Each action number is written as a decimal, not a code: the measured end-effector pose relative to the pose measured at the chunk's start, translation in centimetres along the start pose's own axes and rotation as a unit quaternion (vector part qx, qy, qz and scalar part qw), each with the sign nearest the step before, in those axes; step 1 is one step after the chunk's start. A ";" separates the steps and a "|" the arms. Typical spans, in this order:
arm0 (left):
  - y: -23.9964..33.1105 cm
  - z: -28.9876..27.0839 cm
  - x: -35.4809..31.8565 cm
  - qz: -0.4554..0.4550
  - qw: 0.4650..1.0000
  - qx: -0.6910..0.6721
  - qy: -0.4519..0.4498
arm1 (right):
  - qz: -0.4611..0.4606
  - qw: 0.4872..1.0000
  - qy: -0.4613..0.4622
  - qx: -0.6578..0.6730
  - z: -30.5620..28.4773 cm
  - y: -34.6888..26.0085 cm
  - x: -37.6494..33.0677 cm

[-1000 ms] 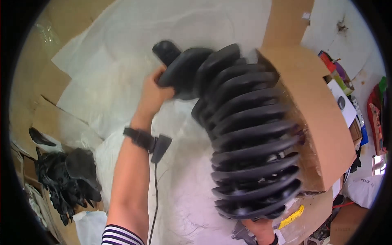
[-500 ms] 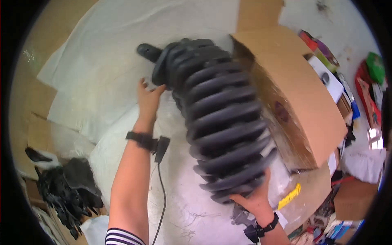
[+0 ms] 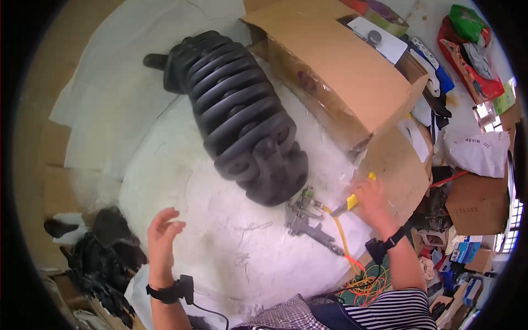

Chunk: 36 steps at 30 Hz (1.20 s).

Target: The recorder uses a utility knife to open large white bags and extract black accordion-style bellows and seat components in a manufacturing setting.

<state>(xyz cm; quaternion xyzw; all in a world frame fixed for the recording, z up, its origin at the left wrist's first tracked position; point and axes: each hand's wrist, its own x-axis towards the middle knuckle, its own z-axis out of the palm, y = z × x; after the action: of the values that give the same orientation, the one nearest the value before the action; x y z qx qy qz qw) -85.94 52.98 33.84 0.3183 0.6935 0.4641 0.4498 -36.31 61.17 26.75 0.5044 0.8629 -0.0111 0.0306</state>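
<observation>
We hold our left hand (image 3: 162, 239) empty above the pale surface (image 3: 214, 236), its fingers loosely parted and bent. To its right we see the black ribbed piece (image 3: 236, 113) lying slantwise on the surface, then the grey spray gun (image 3: 301, 224) just beside its near end. Farther right, our right hand (image 3: 378, 202) lies over a yellow-handled tool (image 3: 352, 202); we cannot tell whether the fingers grip it.

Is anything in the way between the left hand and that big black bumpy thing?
Nothing visible stands in the way. Flat white sheet spreads between the left hand and the black ribbed thing. The spray gun lies farther right, by the ribbed thing's near end, so it isn't between them.
</observation>
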 end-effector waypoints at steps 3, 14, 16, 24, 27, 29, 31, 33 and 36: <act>0.1 -0.7 -5.3 -0.026 0.999 -0.026 0.032 | 0.267 0.957 -0.042 0.102 -2.0 2.5 -0.2; -2.2 -9.9 -23.8 0.060 0.977 -0.065 0.193 | -0.010 0.983 0.093 0.157 3.5 -9.9 -7.6; -2.7 -12.8 -29.2 0.046 0.962 -0.072 0.260 | -0.059 0.976 0.105 0.182 3.9 -8.4 -7.5; -13.0 -18.0 -64.6 0.003 0.744 -0.128 0.655 | -0.077 0.994 0.030 0.073 -0.6 1.7 -7.9; -19.8 -13.2 -74.6 -0.045 0.669 -0.184 0.719 | -0.039 0.998 0.035 -0.021 -0.5 1.6 -7.3; -24.6 -9.9 -77.3 -0.076 0.626 -0.227 0.742 | -0.145 0.980 0.114 0.075 -0.5 -3.2 -5.0; -28.2 -8.6 -79.2 -0.106 0.638 -0.284 0.708 | -0.213 0.945 0.087 0.231 -2.0 -13.4 -4.8; -26.4 -9.0 -78.0 -0.112 0.648 -0.277 0.701 | -0.285 0.857 0.002 0.428 -3.7 -24.1 -5.8; -27.0 -11.4 -78.9 -0.131 0.646 -0.257 0.706 | -0.465 0.782 -0.132 0.393 -7.9 -41.8 -12.3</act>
<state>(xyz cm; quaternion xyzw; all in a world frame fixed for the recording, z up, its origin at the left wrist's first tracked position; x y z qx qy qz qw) -66.04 -28.73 36.53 -0.3289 0.6883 0.6442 -0.0564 -67.03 30.35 34.95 0.0036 0.9011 -0.4286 -0.0658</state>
